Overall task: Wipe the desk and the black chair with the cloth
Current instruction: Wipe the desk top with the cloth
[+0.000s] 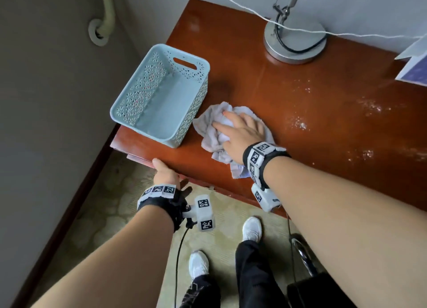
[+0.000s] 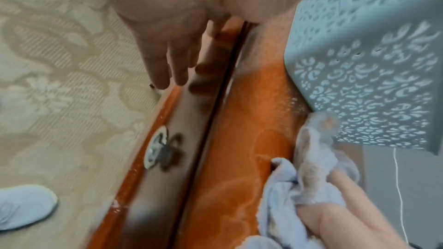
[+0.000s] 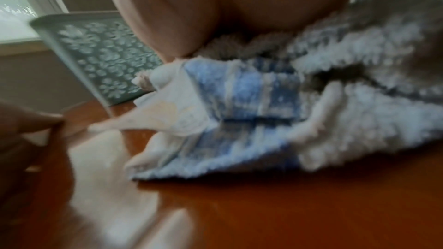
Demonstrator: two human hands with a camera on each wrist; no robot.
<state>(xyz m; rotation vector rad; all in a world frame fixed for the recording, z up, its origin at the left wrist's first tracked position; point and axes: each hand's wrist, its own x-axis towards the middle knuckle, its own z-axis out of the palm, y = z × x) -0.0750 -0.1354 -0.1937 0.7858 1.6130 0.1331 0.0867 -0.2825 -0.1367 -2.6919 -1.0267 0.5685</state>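
Observation:
A crumpled pale blue and white cloth lies on the reddish-brown desk just right of a basket. My right hand lies on top of it, fingers spread and pressing it down. The right wrist view shows the cloth bunched under my palm. My left hand rests on the desk's front edge, thumb on top. Its fingers hang straight along the drawer front and hold nothing. The black chair shows at the bottom right, below my right arm.
A light blue perforated basket stands empty at the desk's left end. A silver lamp base and a white cord sit at the back, a card at far right. White specks dot the desk's right half. A drawer handle is below.

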